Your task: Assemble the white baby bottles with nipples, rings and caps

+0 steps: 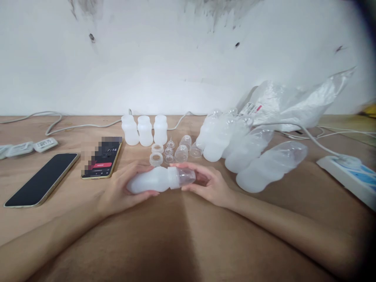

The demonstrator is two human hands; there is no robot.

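A frosted white baby bottle [151,180] lies sideways in the air or just over the table, held between both hands. My left hand [120,186] wraps round its base end. At the other end, the fingers of my right hand [208,182] close on the clear cap [185,177], which sits over the white collar [174,178]. Just beyond the bottle are two white collar rings [156,158], several clear nipples [169,150] and several clear caps [181,153]. Three open bottle bodies [145,131] stand upright behind them.
Several capped bottles [249,172] lie in a pile at right, before a clear plastic bag [282,103]. A power strip [349,176] is at far right. Two phones, one dark [42,180] and one lit [102,160], lie left, near small white packets [45,144]. A cable [88,126] runs along the wall.
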